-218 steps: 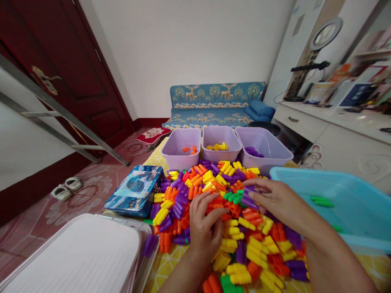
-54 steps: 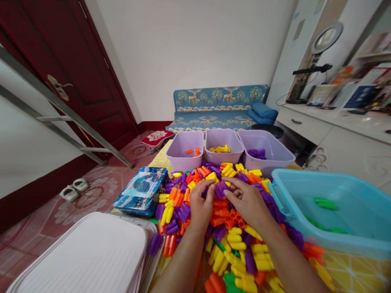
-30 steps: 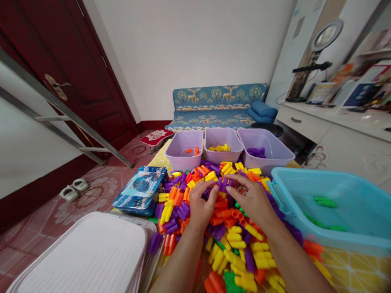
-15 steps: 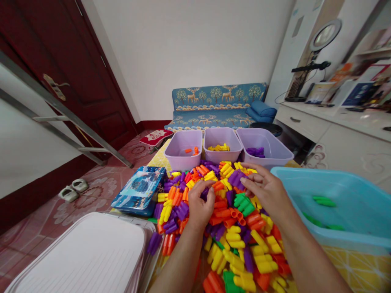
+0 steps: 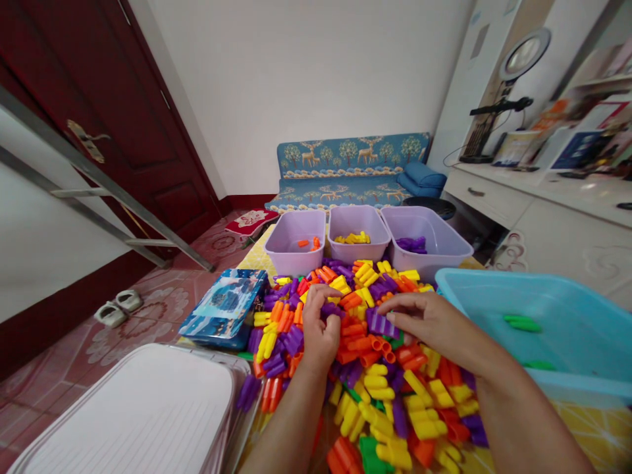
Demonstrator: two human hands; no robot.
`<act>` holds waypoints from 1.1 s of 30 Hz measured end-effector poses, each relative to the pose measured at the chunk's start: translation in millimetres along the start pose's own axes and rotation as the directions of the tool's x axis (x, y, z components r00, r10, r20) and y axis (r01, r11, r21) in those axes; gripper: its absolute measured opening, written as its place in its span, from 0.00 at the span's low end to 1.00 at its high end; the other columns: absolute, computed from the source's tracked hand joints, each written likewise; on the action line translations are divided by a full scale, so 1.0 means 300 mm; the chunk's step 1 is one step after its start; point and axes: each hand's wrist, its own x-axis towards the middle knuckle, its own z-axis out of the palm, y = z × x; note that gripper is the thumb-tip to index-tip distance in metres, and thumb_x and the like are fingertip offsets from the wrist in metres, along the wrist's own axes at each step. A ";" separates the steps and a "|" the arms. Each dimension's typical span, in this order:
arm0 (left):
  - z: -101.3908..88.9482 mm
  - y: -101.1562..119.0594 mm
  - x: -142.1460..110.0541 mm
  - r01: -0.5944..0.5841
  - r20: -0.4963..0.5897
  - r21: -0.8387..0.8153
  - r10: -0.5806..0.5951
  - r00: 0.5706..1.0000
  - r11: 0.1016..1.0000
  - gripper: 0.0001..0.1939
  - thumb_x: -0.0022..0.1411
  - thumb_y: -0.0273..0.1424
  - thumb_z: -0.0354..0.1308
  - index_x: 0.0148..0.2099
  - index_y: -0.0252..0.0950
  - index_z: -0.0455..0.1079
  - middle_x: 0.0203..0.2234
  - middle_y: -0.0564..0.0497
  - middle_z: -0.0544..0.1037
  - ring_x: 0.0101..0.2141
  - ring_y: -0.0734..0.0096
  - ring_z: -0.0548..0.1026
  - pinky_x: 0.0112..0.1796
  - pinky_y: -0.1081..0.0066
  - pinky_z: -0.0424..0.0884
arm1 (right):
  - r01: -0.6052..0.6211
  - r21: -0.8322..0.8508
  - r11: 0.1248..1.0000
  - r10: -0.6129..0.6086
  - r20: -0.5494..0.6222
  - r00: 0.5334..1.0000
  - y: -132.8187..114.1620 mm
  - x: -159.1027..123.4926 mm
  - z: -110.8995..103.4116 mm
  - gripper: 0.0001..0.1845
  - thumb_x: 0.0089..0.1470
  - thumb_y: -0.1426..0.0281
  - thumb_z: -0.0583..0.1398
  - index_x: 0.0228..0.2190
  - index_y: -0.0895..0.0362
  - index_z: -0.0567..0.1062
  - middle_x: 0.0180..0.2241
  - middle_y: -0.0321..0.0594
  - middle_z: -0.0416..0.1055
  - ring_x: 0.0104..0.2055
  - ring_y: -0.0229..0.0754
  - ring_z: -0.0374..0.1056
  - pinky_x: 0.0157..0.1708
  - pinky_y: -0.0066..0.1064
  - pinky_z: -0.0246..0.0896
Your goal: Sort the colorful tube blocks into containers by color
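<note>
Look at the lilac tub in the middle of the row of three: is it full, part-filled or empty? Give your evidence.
Part-filled: yellow pieces lie on the floor of the middle tub, well below its rim.

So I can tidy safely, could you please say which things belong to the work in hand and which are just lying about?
Likely part of it:
- purple piece at the right hand
- colourful pile
- three lilac bins
- turquoise tub

Apparently lying about:
- blue case
- white lid
- pale shoes
- ring light
</note>
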 end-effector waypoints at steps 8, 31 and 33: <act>0.020 -0.020 0.008 0.007 -0.111 0.002 -0.007 0.994 1.000 0.12 0.57 0.23 0.57 0.44 0.38 0.71 0.49 0.45 0.70 0.51 0.61 0.69 0.50 0.61 0.69 | 0.023 0.052 0.998 -0.023 0.002 1.000 -0.015 0.000 0.000 0.11 0.50 0.66 0.59 0.34 0.52 0.81 0.28 0.37 0.77 0.21 0.39 0.69 0.20 0.28 0.63; 0.005 -0.034 0.003 -0.080 -0.178 0.177 0.112 0.978 0.981 0.07 0.57 0.29 0.64 0.40 0.41 0.76 0.33 0.51 0.79 0.38 0.67 0.73 0.41 0.66 0.69 | -0.017 0.042 0.999 0.014 0.062 0.998 -0.029 -0.004 -0.006 0.07 0.52 0.68 0.57 0.30 0.55 0.75 0.26 0.35 0.74 0.24 0.38 0.69 0.25 0.28 0.62; 0.006 -0.035 0.002 -0.062 -0.155 0.155 0.086 0.984 0.986 0.07 0.58 0.29 0.63 0.41 0.40 0.76 0.34 0.51 0.79 0.37 0.67 0.74 0.41 0.67 0.69 | 0.009 -0.008 1.000 -0.008 0.093 0.996 -0.030 -0.009 -0.007 0.07 0.51 0.69 0.57 0.27 0.55 0.75 0.25 0.35 0.73 0.25 0.38 0.68 0.24 0.27 0.60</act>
